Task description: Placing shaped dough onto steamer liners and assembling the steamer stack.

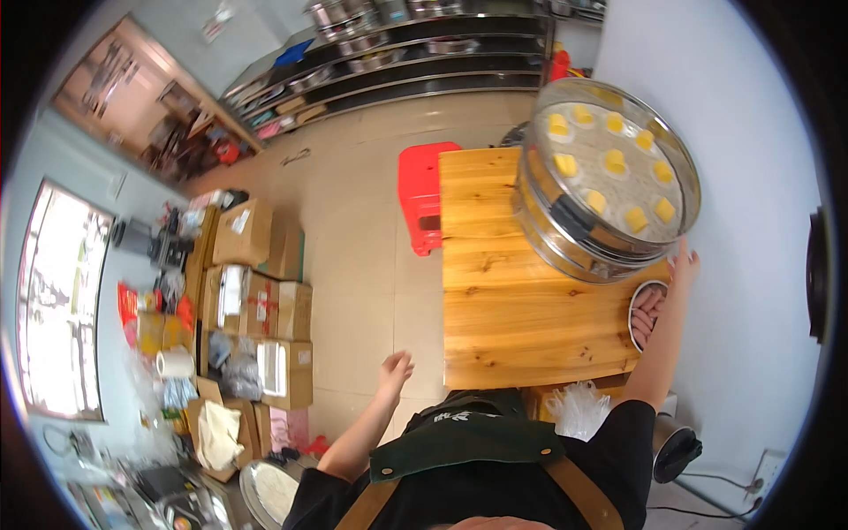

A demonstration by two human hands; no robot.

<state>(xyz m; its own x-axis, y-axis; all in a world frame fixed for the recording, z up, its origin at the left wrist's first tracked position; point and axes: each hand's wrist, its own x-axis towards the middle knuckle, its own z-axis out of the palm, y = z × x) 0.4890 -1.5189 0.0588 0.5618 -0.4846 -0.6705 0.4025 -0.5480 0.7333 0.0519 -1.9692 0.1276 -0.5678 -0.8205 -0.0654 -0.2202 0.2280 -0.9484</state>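
White print on apron, unreadable; steel steamer ahead.

Ahead of me I note metal shelving bearing metal pans, with a blue item toward its left end. A red stool stands just beside the left edge of the wooden table. On my left I record cardboard boxes, a white roll and a bright window; farther ahead, a doorway. Low on my right: a crumpled plastic bag and a wall outlet, dark cables reaching it.
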